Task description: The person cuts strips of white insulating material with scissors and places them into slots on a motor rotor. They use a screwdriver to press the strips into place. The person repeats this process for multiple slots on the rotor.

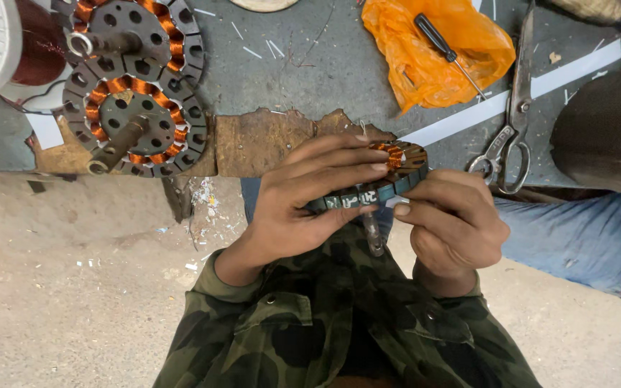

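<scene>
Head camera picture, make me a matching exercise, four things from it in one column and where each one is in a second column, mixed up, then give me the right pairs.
Things:
1. stator disc
2. screwdriver
3. scissors
4. two wound stators

Places:
A. on the orange plastic bag
B. stacked at the left of the bench
C. between the left hand and the right hand
D. lying on the bench, right of the bag, across a white strip

Pairs: 1-C, 2-A, 3-D, 4-B
</scene>
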{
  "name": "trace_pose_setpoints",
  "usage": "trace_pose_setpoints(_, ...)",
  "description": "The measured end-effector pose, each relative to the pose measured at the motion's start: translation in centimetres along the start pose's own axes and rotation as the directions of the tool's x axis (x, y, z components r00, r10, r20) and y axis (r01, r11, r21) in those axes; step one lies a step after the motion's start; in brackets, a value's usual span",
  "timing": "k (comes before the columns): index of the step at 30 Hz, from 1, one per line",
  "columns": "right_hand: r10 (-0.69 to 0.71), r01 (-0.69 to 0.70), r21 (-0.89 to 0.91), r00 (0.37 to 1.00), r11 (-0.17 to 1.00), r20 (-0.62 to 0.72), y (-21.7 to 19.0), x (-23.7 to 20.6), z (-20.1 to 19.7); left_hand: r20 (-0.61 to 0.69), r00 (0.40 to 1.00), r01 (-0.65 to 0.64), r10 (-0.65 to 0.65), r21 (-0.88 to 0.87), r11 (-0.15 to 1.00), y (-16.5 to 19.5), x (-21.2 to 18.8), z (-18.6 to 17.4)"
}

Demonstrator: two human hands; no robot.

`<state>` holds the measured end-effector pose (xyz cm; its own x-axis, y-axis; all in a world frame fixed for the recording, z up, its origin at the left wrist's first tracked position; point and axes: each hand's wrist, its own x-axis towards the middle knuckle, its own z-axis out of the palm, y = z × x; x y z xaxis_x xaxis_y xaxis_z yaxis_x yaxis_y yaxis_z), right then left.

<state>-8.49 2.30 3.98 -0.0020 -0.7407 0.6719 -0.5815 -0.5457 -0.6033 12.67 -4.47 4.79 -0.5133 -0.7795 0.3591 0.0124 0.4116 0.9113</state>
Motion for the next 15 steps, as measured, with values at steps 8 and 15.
trace_pose_setpoints(8,-0.043,0.044,-0.155,0.999,0.987,0.009,-0.4,0.1,0.6,-0.024,1.000,0.001,-0.002,-0.029,1.000,-0.5,0.4,-0.1)
trace_pose_setpoints(15,-0.071,0.099,-0.257,0.990,0.961,0.119,-1.4,0.2,-0.1,-0.038,0.999,0.029,-0.031,-0.061,0.998,-0.6,0.3,0.1)
